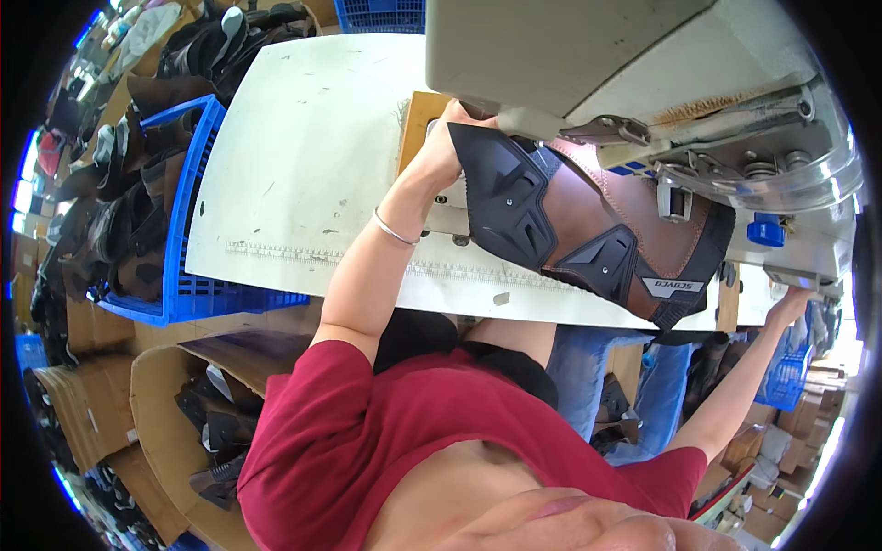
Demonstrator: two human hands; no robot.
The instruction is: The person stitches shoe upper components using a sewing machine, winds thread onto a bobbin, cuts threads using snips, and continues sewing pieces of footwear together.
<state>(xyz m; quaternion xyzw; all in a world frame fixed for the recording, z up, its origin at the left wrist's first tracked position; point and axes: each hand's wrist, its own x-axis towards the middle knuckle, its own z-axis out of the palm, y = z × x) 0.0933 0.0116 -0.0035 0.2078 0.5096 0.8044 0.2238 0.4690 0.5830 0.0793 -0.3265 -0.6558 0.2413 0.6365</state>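
A brown and black boot upper with moulded black guards and orange stitching lies under the head of a sewing machine. My left hand is closed on the upper's far left edge, close to the machine head; its fingertips are partly hidden. A silver bangle circles that wrist. At the far right, my right hand reaches to a grey part at the machine's end, its fingers too small and covered to read. The machine's presser parts stand in front of the upper.
The white sewing table carries a ruler strip along its near side. Left of it stands a blue crate heaped with dark shoe uppers. A cardboard box with more pieces sits below, and another blue crate is at the right.
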